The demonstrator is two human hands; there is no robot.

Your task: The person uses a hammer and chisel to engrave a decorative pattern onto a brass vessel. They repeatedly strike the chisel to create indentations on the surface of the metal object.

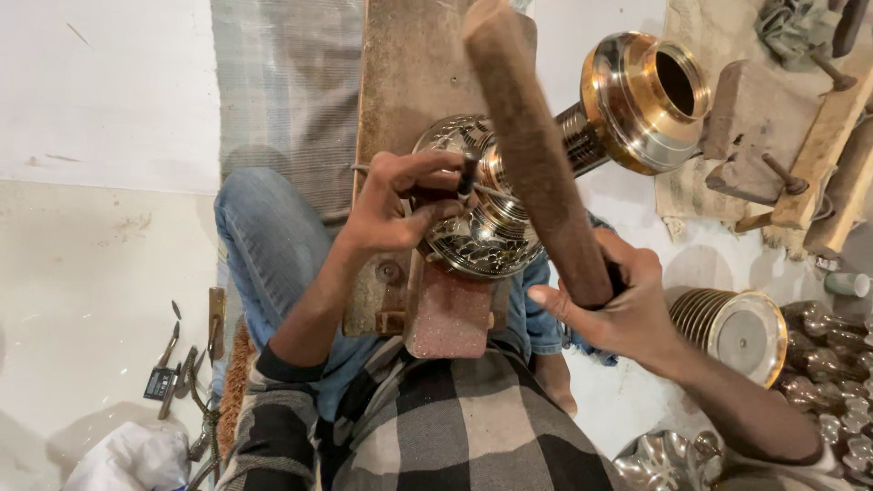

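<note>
Two hands busy: right hand grip closed around wooden mallet, long axis pointing far-left; left hand pinches small chisel against engraved brass vessel on wooden plank.

The tip of the slim chisel vanishes behind the left hand, whose fingers also cover part of the engraved brass vessel. The wooden mallet, raised in the right hand, blocks the vessel's neck and runs off the top edge, its lower end buried in the palm. At the right edge, a heap of small metal pieces is cropped and too blurred to identify.
</note>
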